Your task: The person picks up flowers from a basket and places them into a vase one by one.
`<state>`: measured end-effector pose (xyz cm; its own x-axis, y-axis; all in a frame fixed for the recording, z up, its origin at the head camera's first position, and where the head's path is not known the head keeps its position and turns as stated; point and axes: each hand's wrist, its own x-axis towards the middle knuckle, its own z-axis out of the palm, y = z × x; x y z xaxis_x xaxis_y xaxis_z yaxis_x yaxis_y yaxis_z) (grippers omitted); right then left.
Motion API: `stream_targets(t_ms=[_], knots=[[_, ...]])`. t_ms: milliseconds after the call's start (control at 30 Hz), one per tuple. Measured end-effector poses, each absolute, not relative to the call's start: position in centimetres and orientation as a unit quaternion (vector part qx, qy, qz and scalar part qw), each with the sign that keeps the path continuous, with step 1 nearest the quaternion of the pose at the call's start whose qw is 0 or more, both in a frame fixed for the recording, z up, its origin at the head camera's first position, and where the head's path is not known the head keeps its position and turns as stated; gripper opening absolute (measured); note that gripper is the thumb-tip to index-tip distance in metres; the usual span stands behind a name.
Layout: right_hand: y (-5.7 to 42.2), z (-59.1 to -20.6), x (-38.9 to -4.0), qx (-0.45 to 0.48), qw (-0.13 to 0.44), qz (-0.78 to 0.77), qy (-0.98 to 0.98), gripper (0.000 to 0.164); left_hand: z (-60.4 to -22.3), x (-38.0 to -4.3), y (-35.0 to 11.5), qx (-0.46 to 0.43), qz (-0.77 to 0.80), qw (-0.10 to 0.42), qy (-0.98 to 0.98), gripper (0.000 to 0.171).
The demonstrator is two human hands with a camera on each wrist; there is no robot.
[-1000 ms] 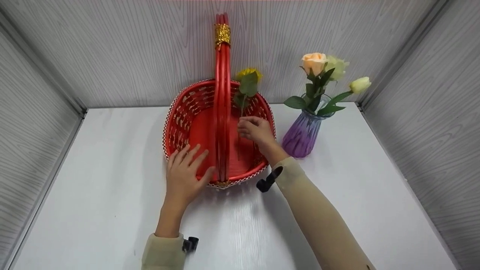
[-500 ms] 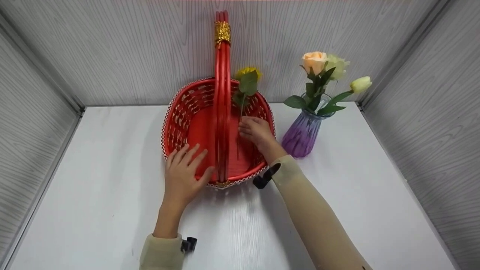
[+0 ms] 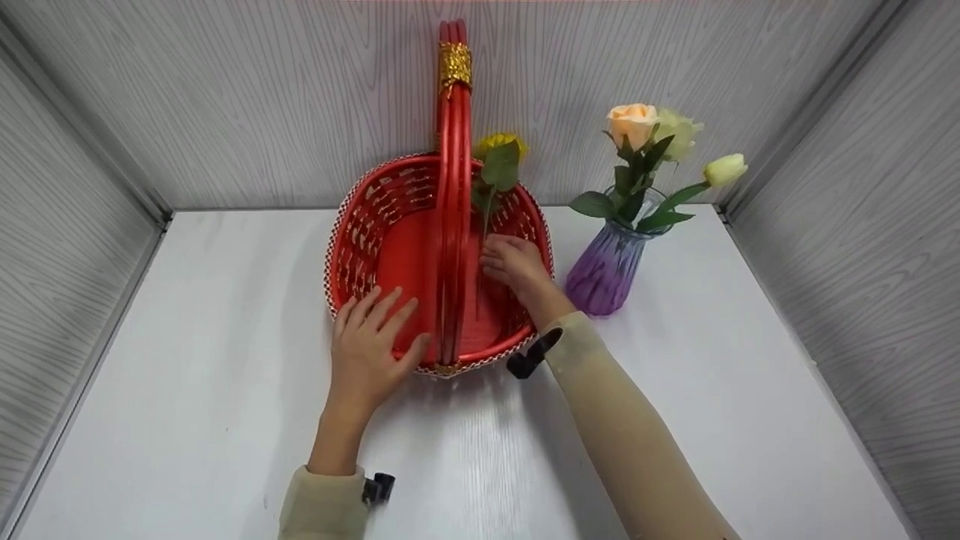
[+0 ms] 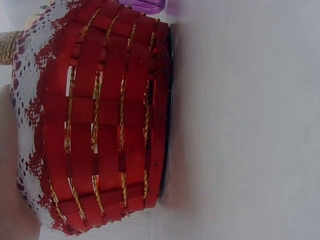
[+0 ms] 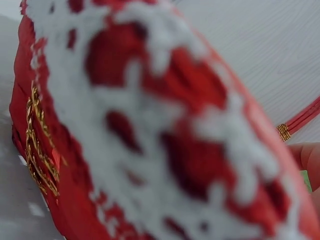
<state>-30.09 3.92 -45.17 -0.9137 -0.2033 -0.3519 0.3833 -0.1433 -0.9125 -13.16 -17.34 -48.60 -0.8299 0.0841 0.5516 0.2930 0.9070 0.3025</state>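
A red woven basket (image 3: 405, 240) with a tall handle (image 3: 454, 225) stands at the back of the table. My right hand (image 3: 517, 266) reaches over its right side and pinches the thin stem of a yellow flower (image 3: 501, 142). The bloom and its green leaves lean against the basket's back rim, and the stem runs down inside. Fingers spread, my left hand (image 3: 367, 352) rests over the front left rim. White lace trim (image 4: 32, 110) edges the basket in the left wrist view. In the right wrist view, lace (image 5: 150, 100) hides most of my right hand.
A purple-blue glass vase (image 3: 606, 274) stands close to the basket's right side. It holds a peach rose (image 3: 632, 124), a pale green bloom (image 3: 679, 136) and a cream tulip (image 3: 726, 170). Grey wood-grain panels (image 3: 300, 97) border the white table (image 3: 202, 360) behind and at both sides.
The basket's handle has shifted slightly to the right. Both hands stay nearly where they were, the right still pinching the flower's stem.
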Motion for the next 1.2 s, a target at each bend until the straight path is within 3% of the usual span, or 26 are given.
stream_targets(t_ms=[800,1200], knots=[[3.90,-45.13,-30.29,0.084,0.209,-0.745,0.628,0.048,-48.45,-13.09,-17.35,-0.104,-0.196,0.277,-0.935,0.052],[3.91,-45.02,-30.11,0.086,0.274,-0.711,0.642,0.052,-48.62,-13.14,-17.35,-0.103,-0.195,0.285,-0.933,0.052]])
